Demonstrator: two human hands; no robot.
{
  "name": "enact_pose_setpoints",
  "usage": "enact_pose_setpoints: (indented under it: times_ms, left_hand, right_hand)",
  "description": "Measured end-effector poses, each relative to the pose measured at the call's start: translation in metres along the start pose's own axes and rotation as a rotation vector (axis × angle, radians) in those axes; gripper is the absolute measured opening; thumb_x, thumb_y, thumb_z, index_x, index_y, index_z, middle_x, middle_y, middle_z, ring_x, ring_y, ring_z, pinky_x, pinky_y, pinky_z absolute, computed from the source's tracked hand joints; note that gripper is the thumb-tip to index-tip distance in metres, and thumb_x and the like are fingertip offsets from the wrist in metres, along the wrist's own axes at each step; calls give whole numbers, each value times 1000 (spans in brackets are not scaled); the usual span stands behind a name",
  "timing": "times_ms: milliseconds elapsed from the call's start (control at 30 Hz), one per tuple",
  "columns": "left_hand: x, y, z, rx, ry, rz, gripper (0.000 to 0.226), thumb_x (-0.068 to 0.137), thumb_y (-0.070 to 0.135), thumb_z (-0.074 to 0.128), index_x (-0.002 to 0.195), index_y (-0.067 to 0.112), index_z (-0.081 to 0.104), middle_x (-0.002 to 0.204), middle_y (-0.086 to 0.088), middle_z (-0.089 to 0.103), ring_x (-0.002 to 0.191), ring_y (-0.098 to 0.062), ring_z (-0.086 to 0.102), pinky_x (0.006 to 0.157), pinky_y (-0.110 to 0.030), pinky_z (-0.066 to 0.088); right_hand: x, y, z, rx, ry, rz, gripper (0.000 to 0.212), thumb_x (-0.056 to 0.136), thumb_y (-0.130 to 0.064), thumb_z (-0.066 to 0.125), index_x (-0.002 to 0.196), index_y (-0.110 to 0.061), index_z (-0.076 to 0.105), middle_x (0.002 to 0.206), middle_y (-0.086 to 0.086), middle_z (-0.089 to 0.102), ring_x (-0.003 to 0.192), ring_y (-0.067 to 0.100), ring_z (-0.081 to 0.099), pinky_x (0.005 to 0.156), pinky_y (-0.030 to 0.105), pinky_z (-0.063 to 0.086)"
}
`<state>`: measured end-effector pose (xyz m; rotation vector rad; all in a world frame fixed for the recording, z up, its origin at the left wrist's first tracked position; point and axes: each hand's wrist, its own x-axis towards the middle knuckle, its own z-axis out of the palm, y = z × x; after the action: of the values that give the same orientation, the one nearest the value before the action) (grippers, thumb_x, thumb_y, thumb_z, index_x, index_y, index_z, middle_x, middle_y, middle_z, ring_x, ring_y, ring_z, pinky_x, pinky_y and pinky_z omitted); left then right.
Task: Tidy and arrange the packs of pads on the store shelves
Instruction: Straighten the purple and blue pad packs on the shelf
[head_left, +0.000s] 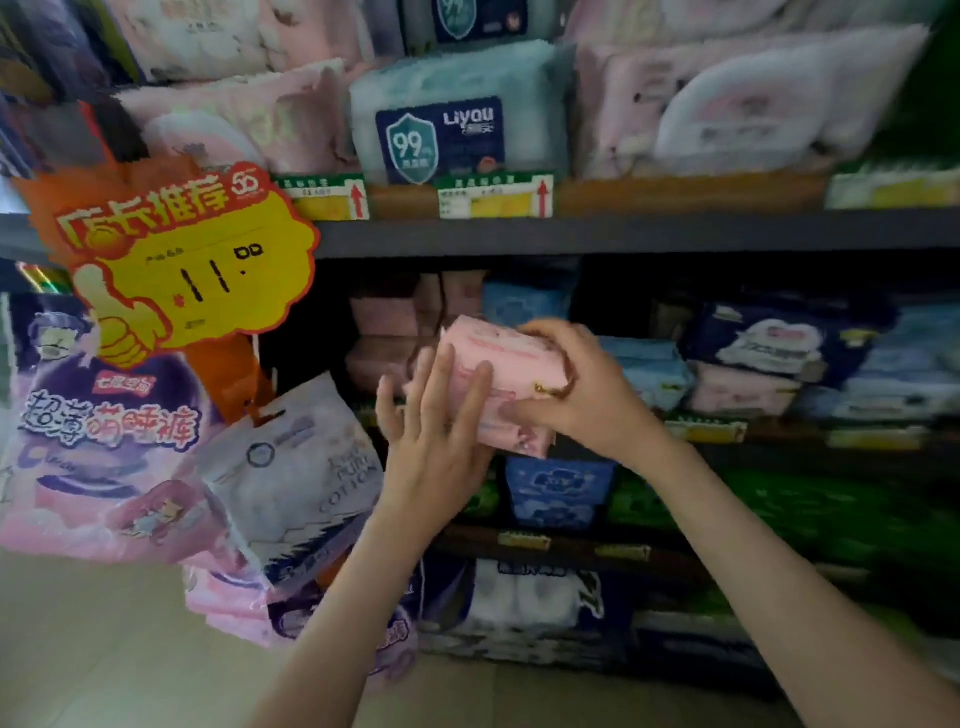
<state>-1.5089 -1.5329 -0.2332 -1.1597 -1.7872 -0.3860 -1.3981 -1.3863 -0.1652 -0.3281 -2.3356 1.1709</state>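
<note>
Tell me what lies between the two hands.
In the head view, a pink pack lies between them: the right hand grips its right end, the left hand presses on its left side.

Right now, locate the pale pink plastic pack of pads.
The pale pink pack is centre of the head view, between the left hand and right hand, before the stacked pink packs.

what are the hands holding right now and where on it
A soft pink plastic pack of pads. The right hand grips its right end; the left hand presses straight fingers against its left side.
</note>
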Motion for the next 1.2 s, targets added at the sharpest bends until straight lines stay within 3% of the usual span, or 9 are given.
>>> enact_pose_setpoints:
  times_ms: [133,267,400,500,567,633,800,967,1200]
  left_hand:
    - [34,81,1,-245,-147,196,89,72,40,75,143,17,26,148,-15,25,144,-28,16,111,-53,9]
    - [72,190,-3,-445,-290,316,93,61,47,79,136,12,36,130,-10,45,124,-28,39,105,-48,22]
    - [99,307,-1,-529,-327,388,92,53,47,81,127,8,42,116,-13,55,108,-29,44,93,-43,28]
    - [116,381,0,-565,-286,421,85,54,50,81,121,6,51,110,-13,58,102,-28,44,90,-41,29]
    - [128,420,1,-606,-247,433,80,60,53,78,119,5,55,109,-13,58,103,-28,45,90,-41,29]
    - [141,455,3,-644,-219,455,79,62,54,75,121,6,51,111,-12,58,104,-28,47,92,-41,30]
    - [181,534,20,-712,-151,541,69,75,51,58,128,8,47,118,-11,59,113,-26,46,98,-42,27]
    - [211,612,49,-733,-47,568,64,84,34,58,141,12,37,144,-12,44,136,-25,35,109,-49,21]
    - [261,736,77,-725,-74,556,66,77,23,71,137,10,45,141,-14,46,130,-25,36,107,-45,22]
  right_hand:
    - [-57,39,-94,97,-65,174,55,70,-25,81,115,-35,51,111,-9,51,97,13,60,81,38,55]
    - [-132,74,-194,182,-13,344,47,78,-23,74,119,-28,51,109,-6,58,85,2,65,66,22,54]
    - [-205,112,-277,-60,61,422,57,79,-34,73,128,-29,45,121,-6,53,104,12,59,83,33,54]
    - [-247,136,-326,-456,113,345,85,74,-45,74,143,-25,28,143,-2,30,135,17,27,111,38,26]
    - [-270,146,-353,-729,89,267,98,71,-59,69,147,-27,16,152,-4,16,139,11,6,113,35,2]
    - [-291,160,-374,-962,92,197,109,65,-68,66,148,-26,11,152,-5,15,139,11,3,111,37,-7]
    - [-310,209,-433,-1098,363,44,85,65,-51,67,134,-12,38,123,6,50,116,24,41,105,40,15]
    - [-321,255,-516,-1033,520,73,81,64,-42,68,132,-12,36,123,10,48,115,26,41,98,41,32]
    - [-367,318,-648,-1007,760,187,79,64,-36,72,130,-10,36,122,8,38,114,28,35,97,43,35]
